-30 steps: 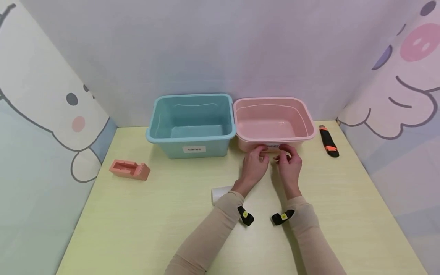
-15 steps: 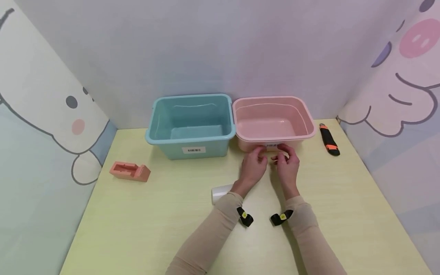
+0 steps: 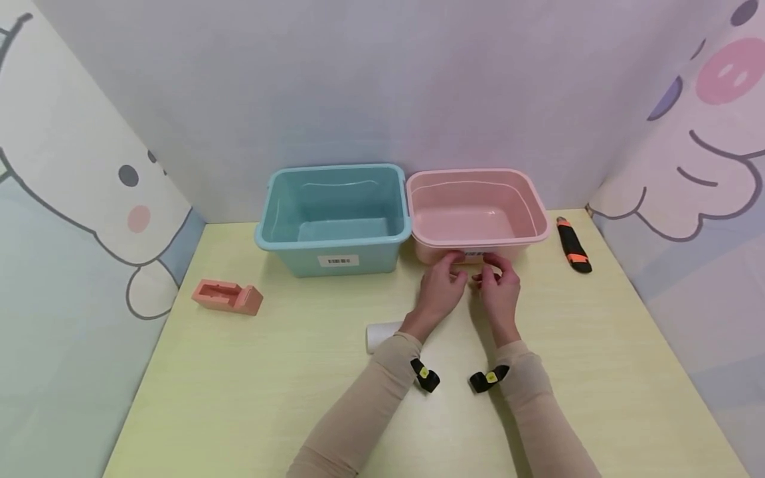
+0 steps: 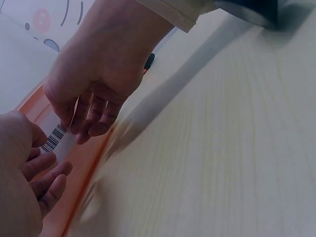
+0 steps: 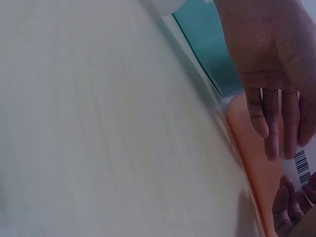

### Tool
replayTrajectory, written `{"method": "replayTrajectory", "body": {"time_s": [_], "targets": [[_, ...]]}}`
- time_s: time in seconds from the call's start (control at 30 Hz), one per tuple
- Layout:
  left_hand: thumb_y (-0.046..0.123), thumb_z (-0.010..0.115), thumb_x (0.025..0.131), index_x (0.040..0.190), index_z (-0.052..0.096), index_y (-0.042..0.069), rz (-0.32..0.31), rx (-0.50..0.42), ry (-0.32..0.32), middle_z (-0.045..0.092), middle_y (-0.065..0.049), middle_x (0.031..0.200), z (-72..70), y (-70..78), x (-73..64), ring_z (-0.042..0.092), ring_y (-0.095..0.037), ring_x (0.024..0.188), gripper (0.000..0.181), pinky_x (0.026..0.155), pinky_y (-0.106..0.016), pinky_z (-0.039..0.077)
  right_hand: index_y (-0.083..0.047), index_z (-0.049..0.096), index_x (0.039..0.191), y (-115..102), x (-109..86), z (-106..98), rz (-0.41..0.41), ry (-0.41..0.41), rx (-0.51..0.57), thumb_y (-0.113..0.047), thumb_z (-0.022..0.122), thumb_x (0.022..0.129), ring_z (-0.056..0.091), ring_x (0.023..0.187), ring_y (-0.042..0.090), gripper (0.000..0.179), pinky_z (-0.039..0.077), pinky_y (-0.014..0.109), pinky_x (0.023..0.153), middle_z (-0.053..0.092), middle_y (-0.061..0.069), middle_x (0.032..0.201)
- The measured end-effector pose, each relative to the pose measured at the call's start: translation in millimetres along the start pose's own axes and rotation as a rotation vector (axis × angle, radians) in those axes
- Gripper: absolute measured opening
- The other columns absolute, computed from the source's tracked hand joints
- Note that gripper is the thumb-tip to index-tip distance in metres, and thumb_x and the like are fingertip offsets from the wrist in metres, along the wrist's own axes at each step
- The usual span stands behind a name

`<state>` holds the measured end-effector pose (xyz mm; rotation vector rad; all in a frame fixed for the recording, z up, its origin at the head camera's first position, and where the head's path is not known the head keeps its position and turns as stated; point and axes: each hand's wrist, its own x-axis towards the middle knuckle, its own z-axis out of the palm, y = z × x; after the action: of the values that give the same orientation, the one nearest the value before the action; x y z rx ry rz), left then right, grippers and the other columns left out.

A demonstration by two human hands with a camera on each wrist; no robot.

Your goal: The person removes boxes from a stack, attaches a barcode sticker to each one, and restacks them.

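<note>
Both hands are at the front wall of a pink plastic bin (image 3: 430,254), on either side of a white barcode label (image 4: 54,138) on that wall. My left hand (image 3: 441,290) has its thumb and fingertips at the label's left end; its fingers extend loosely in the right wrist view. At the other end, my right hand (image 3: 501,289) touches the label with thumb and index, the remaining fingers bent loosely below. Most of the label lies in plain sight between the two hands in the left wrist view. Neither palm encloses anything.
A blue bin (image 3: 331,243) with its own barcode label (image 3: 339,261) stands left of the pink one. A salmon tape dispenser (image 3: 227,297) lies at left, a black and orange utility knife (image 3: 574,245) at right. The left forearm partly covers a white cylinder (image 3: 381,336).
My right hand has shifted very slightly left along the label, its fingers a little closer together. The left hand stays almost in place; the bins have not moved.
</note>
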<state>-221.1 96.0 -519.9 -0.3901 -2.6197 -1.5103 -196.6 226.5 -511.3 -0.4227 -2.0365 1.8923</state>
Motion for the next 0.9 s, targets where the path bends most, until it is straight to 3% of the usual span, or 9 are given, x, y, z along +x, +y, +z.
{"method": "replayTrajectory", "body": {"time_s": [0.1, 0.27, 0.43, 0.63, 0.9], "targets": [[0.019, 0.066, 0.098, 0.132, 0.071, 0.014, 0.0, 0.006, -0.002, 0.076, 0.002, 0.122, -2.8, 0.0, -0.9, 0.071, -0.016, 0.094, 0.035, 0.087, -0.036, 0.054, 0.008, 0.062, 0.133, 13.7, 4.0, 2.2, 0.002, 0.02, 0.008, -0.001, 0.051, 0.102, 0.068, 0.067, 0.005, 0.035, 0.054, 0.019, 0.06, 0.063, 0.02, 0.127], [0.017, 0.067, 0.097, 0.131, 0.071, 0.013, 0.004, -0.008, 0.006, 0.077, 0.001, 0.121, -10.0, -1.5, -2.5, 0.072, -0.014, 0.092, 0.035, 0.086, -0.035, 0.054, 0.005, 0.064, 0.13, 12.4, 3.1, 3.4, -0.063, 0.073, 0.041, 0.002, 0.051, 0.1, 0.068, 0.066, 0.005, 0.033, 0.053, 0.019, 0.059, 0.065, 0.016, 0.113], [0.016, 0.067, 0.097, 0.13, 0.071, 0.012, 0.012, -0.016, 0.015, 0.078, -0.003, 0.111, -16.8, -3.8, -4.5, 0.072, -0.016, 0.09, 0.033, 0.084, -0.037, 0.055, 0.005, 0.06, 0.136, 13.3, 2.6, -2.1, -0.091, 0.079, 0.061, 0.001, 0.051, 0.102, 0.068, 0.067, 0.004, 0.035, 0.053, 0.017, 0.061, 0.062, 0.016, 0.126], [0.015, 0.068, 0.099, 0.127, 0.073, 0.01, 0.016, 0.001, -0.005, 0.079, -0.005, 0.106, -32.0, -6.0, -10.5, 0.073, -0.015, 0.09, 0.029, 0.083, -0.037, 0.056, -0.002, 0.048, 0.151, 20.5, -2.8, -10.4, -0.021, 0.041, 0.051, -0.004, 0.05, 0.105, 0.069, 0.071, 0.002, 0.046, 0.055, 0.017, 0.066, 0.052, 0.015, 0.149], [0.015, 0.065, 0.102, 0.121, 0.076, 0.004, 0.049, -0.055, -0.008, 0.077, -0.004, 0.103, -77.1, -3.9, -17.7, 0.071, -0.016, 0.095, 0.024, 0.084, -0.031, 0.056, -0.016, 0.038, 0.159, 24.2, -12.2, -18.7, 0.103, 0.0, 0.005, -0.018, 0.052, 0.109, 0.068, 0.087, 0.012, 0.052, 0.055, 0.019, 0.078, 0.047, 0.005, 0.154]]}}
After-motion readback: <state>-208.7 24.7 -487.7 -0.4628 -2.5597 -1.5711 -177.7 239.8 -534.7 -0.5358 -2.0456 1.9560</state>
